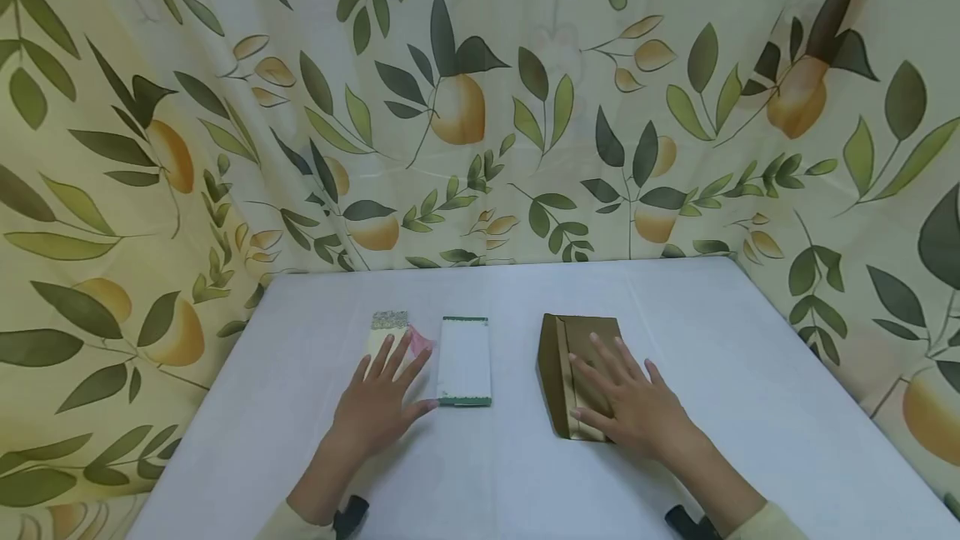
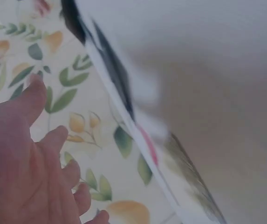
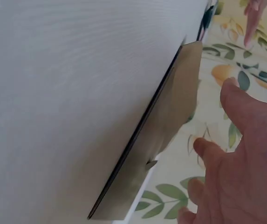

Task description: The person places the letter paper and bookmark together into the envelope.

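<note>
A golden-brown envelope (image 1: pixel 573 332) lies on the white table with its flap (image 1: pixel 551 377) spread out to the left. My right hand (image 1: pixel 633 407) is over its right side, fingers spread; the right wrist view shows a gap between that hand and the envelope (image 3: pixel 166 112). To the left lies a white folded card (image 1: pixel 463 361) with green top and bottom edges. Beside it is a cream paper piece with a silvery glitter strip (image 1: pixel 390 320) and a pink part (image 1: pixel 418 340). My left hand (image 1: pixel 378 411), fingers spread, overlaps the lower part of this piece, hiding it.
The white-covered table (image 1: pixel 510 473) reaches back to a curtain (image 1: pixel 495 182) printed with fruit and leaves, which also hangs along both sides. Dark straps (image 1: pixel 351 515) show at the wrists, below pale sleeves.
</note>
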A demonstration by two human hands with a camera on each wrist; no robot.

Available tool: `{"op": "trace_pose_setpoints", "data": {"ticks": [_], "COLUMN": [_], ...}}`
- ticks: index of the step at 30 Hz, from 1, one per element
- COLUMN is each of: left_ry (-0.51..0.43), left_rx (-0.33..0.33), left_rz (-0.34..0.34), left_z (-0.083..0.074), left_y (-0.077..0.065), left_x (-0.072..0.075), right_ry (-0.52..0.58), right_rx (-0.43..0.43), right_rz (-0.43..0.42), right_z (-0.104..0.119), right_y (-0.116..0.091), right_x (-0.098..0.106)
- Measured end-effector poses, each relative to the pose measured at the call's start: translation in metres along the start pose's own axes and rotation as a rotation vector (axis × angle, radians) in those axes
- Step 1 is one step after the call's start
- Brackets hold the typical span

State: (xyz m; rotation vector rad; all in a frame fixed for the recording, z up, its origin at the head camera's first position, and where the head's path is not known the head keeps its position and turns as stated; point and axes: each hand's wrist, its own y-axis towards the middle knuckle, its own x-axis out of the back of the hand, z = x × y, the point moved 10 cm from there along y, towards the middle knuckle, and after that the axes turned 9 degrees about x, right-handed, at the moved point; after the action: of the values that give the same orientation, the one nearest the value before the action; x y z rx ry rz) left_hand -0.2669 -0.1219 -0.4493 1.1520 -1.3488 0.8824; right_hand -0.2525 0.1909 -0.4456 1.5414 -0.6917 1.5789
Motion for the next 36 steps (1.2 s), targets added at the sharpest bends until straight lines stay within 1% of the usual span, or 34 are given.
{"op": "trace_pose_setpoints", "data": {"ticks": [3,7,10,14,17,23,26,30,33,36], "left_ry": [-0.018,0.002,0.021,-0.013,-0.043,-0.078,-0.096,-0.087,-0.065,-0.075], "left_rx": [-0.014,-0.033,-0.045,-0.062,-0.08,-0.109,-0.127,-0.142,-0.142,-0.139], "left_rz": [0.009,0.022,0.051,0.092,0.121,0.18,0.183,0.161,0.15,0.173], "left_z": [-0.014,-0.035,-0.052,-0.073,-0.089,-0.119,-0.134,-0.151,-0.16,-0.166], "left_y": [0.009,0.021,0.028,0.036,0.042,0.057,0.062,0.068,0.074,0.076], "left_x": [-0.001,-0.001,-0.004,-0.009,-0.015,-0.036,-0.043,-0.047,-0.056,-0.065], "right_ry": [0.037,0.075,0.085,0.115,0.134,0.133,0.138,0.154,0.163,0.166], "right_rx": [-0.014,-0.025,-0.017,-0.032,-0.055,-0.095,-0.104,-0.108,-0.119,-0.122], "right_rz": [0.021,0.023,0.006,0.004,0.022,0.065,0.077,0.105,0.135,0.155], "right_z": [0.001,0.003,0.004,0.002,0.001,0.0,-0.001,-0.003,-0.004,-0.002], "right_y": [0.004,0.012,0.017,0.02,0.02,0.021,0.022,0.021,0.02,0.02], "right_x": [-0.003,-0.004,-0.004,-0.007,-0.011,-0.013,-0.015,-0.018,-0.019,-0.018]}}
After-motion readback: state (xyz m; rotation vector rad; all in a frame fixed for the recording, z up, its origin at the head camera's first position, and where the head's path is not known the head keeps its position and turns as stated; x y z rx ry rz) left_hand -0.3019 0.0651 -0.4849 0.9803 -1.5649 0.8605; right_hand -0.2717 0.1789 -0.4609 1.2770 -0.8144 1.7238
